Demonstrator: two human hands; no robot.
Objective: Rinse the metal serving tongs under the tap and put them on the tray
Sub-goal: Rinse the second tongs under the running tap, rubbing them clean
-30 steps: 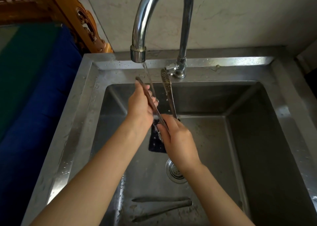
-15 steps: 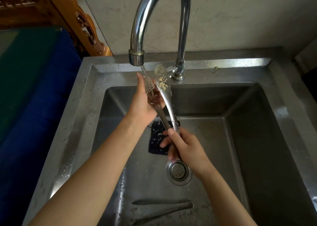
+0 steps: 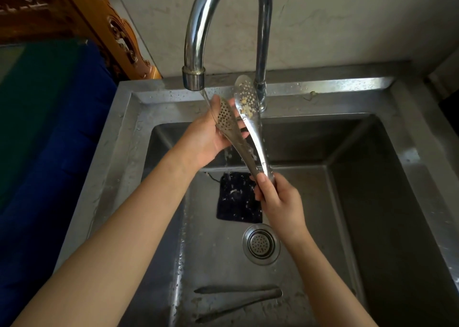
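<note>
Metal serving tongs (image 3: 250, 133) with two perforated spoon-shaped heads point up under the curved chrome tap (image 3: 196, 53), where a thin stream of water runs. Bits of food stick to the right head. My right hand (image 3: 278, 202) grips the tongs at the hinged lower end. My left hand (image 3: 208, 135) lies behind the left head, fingers straight, touching its back. The water falls onto that left head. No tray is in view.
A deep steel sink (image 3: 372, 177) holds a dark scrubbing cloth (image 3: 238, 200), a round drain strainer (image 3: 261, 243) and a second pair of tongs (image 3: 238, 299) lying near the front. A blue and green cloth (image 3: 49, 140) lies at the left, beside a carved wooden frame (image 3: 119, 33).
The tongs have turned so the perforated faces show, and my right hand has slid lower and to the right. My left hand has opened flat behind the left head.
</note>
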